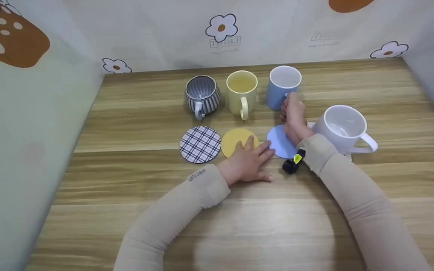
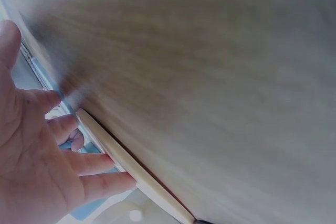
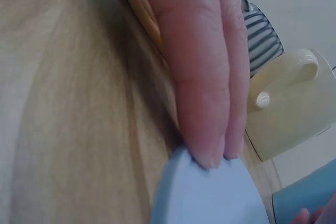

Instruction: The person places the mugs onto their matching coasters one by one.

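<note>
The right hand (image 1: 296,116) grips the handle of a blue mug (image 1: 275,96), which stands upright at the back of the table. In the right wrist view only a bit of that hand shows beside the blue mug (image 3: 304,195). The left hand (image 1: 250,162) is spread flat, some fingers over the yellow round coaster (image 1: 231,141) and others at the near left edge of the blue round coaster (image 1: 280,145). Two of its fingertips touch the blue coaster (image 3: 215,198) in the right wrist view. In the left wrist view the left palm (image 2: 37,156) shows with fingers apart.
A striped mug (image 1: 213,101) and a yellow mug (image 1: 235,101) stand left of the blue one, handles toward the front. A plaid coaster (image 1: 200,145) lies before the striped mug. Beside the right wrist, a large white mug (image 1: 330,135) covers most of a lacy white coaster (image 1: 310,124).
</note>
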### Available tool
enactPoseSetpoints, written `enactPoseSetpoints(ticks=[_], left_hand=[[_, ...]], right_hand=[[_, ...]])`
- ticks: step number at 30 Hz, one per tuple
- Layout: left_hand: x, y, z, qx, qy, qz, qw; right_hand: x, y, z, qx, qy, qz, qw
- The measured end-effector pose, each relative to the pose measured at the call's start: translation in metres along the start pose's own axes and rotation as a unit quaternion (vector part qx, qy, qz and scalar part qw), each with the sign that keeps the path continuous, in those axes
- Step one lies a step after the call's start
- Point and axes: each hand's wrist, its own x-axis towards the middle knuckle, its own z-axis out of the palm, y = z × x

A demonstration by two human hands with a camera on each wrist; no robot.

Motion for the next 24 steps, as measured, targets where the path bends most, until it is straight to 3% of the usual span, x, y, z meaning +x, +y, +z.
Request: enactPoseSetpoints(ticks=[7, 24], left_hand=[[0.0, 0.0, -0.001, -0.008, -0.002, 0.0, 1.0], [0.0, 0.0, -0.001, -0.005, 0.003, 0.002, 1.0]], right_hand=[[0.0, -0.002, -0.001, 0.012, 0.01, 0.002, 0.9999], [-0.007, -0.013, -0.003, 0.025, -0.018, 0.0, 0.9995]])
